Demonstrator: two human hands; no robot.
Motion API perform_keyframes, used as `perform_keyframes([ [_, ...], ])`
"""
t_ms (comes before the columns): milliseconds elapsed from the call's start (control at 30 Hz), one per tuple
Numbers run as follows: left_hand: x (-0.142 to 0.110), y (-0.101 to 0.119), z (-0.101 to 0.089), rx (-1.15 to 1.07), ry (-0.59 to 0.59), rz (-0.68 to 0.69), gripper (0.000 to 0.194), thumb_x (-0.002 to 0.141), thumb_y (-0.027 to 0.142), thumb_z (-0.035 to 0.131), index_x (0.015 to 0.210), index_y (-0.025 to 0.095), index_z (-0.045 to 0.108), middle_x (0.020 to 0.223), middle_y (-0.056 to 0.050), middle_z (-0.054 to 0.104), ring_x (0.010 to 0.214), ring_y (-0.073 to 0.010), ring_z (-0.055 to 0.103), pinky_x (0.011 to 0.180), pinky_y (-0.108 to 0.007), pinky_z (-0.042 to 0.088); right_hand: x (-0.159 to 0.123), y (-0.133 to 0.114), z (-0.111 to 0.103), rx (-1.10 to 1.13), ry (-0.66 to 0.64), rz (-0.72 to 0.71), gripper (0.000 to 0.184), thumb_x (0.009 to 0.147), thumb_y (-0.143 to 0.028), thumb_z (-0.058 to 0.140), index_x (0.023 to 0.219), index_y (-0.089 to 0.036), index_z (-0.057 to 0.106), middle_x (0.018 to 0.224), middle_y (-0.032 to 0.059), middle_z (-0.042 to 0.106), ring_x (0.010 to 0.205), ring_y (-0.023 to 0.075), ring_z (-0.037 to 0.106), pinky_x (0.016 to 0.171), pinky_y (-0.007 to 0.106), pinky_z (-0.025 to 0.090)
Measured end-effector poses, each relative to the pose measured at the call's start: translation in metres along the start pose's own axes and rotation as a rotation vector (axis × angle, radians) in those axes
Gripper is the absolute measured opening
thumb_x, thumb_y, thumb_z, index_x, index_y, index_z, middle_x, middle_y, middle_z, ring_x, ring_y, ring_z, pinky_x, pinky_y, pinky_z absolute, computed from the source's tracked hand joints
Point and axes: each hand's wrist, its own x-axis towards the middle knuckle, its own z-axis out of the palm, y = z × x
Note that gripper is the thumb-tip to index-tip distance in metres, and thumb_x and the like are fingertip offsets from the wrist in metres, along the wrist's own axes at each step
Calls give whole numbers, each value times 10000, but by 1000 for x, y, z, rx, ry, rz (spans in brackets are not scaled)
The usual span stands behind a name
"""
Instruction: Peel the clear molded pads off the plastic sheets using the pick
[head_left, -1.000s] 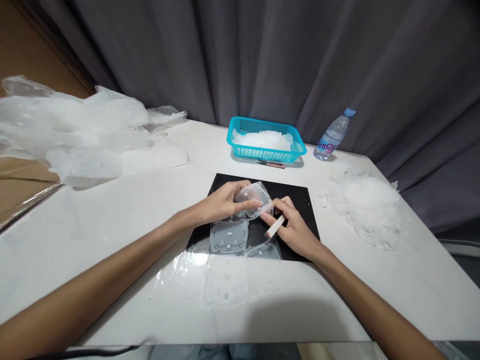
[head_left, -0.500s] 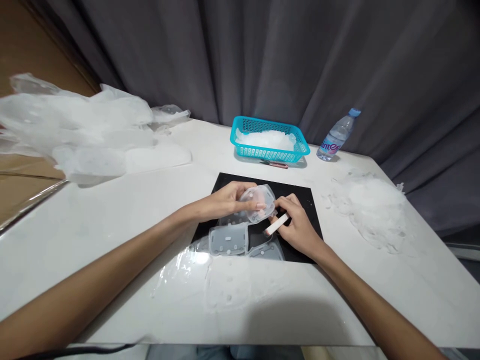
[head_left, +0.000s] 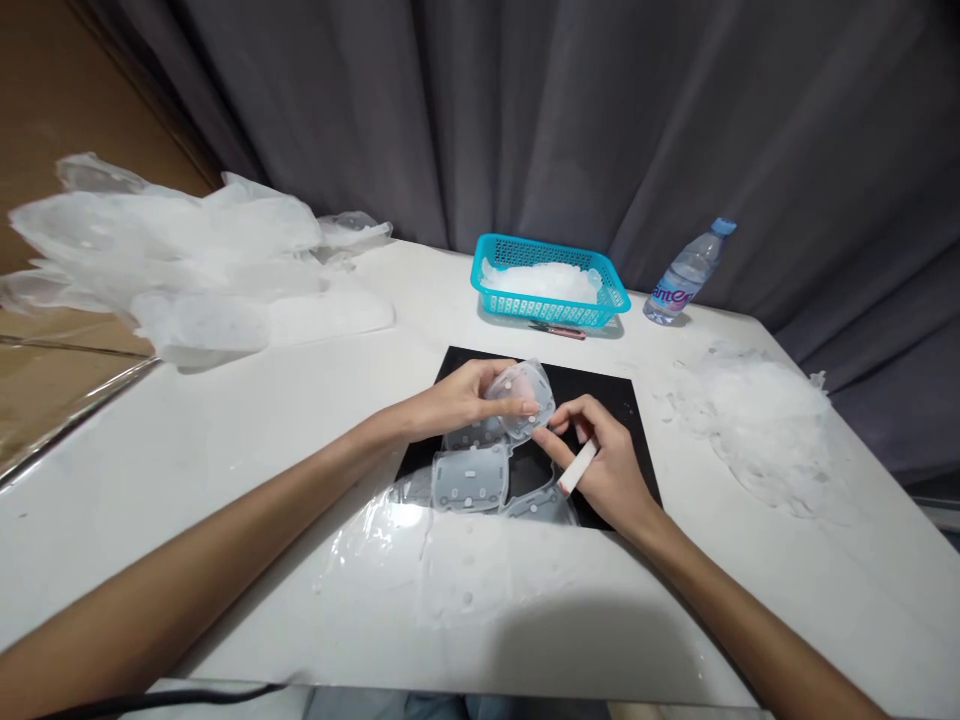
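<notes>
And the white stick (head_left: 578, 466) swings away from the translucent piece (head_left: 541, 383), clasped in the right hand (head_left: 619, 470)! The left hand (head_left: 457, 400) pinches that piece; flat panels (head_left: 470, 478) lie just below the grip, seemingly unfinished, while beyond it the blue basket (head_left: 551, 312) already carries a white pile (head_left: 544, 282), apparently finished work.

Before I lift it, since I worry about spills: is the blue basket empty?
No, a pile of whitish pieces lies inside the blue basket.

Small workspace, shown by a white table (head_left: 285, 410) against grey curtains (head_left: 525, 120).
</notes>
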Motion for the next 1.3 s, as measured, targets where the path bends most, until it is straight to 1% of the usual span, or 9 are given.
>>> perform_keyframes([
  [100,0,-1,1,-1,24,6,339,870,432,814,973,138,681,845,-10,668,714,-112,598,659,-222,477,2,3,3,179,-66,197,234,872,-418,781,920,-219,666,765,-22,563,615,134,431,570,292,364],
  [200,0,0,1,18,38,24,343,861,440,819,952,137,683,825,-6,666,698,-110,593,640,-218,468,3,5,2,250,-125,254,246,858,-438,792,902,-213,704,726,-31,540,614,130,421,572,282,362],
  [367,0,1,-3,62,28,47,344,816,428,860,914,143,696,796,-5,679,673,-112,600,612,-214,463,3,4,-2,120,-80,152,173,900,-378,762,833,-219,775,661,-16,561,671,161,451,654,309,370],
  [600,-3,6,-5,68,-2,44,312,812,382,877,956,141,742,801,-16,714,687,-111,627,629,-206,482,5,3,-8,105,-150,108,184,961,-367,699,857,-222,746,751,5,652,690,170,505,698,320,414],
  [800,-10,18,-2,-190,-90,-4,272,814,352,873,871,142,710,823,-32,737,736,-136,675,693,-225,522,10,13,0,-343,-69,-148,136,942,-180,634,812,-223,633,771,7,648,748,193,556,734,341,377],
  [867,-9,18,-1,-234,-123,-16,275,827,361,860,865,136,706,816,-32,734,746,-143,680,720,-234,526,12,17,3,-456,-58,-164,157,897,-120,626,786,-225,587,753,3,638,739,198,553,731,345,369],
  [933,-8,15,0,-218,-89,-33,292,842,388,846,874,133,708,820,-30,731,736,-139,672,710,-229,514,13,19,2,-503,-86,-153,181,879,-108,626,765,-229,554,733,-2,624,737,202,550,723,345,369],
  [1100,-3,7,1,-174,10,-90,322,865,435,826,914,136,717,852,-27,733,733,-128,666,702,-223,502,8,14,-9,-449,-169,-197,142,916,-158,623,814,-232,559,756,-1,619,774,206,553,748,348,393],
  [1300,-2,4,-1,-172,-16,-25,276,899,379,800,1052,159,736,937,-26,736,803,-129,674,757,-229,522,0,0,-15,-170,-93,-134,116,896,-180,614,916,-242,518,845,-3,566,779,186,523,739,342,434],
])
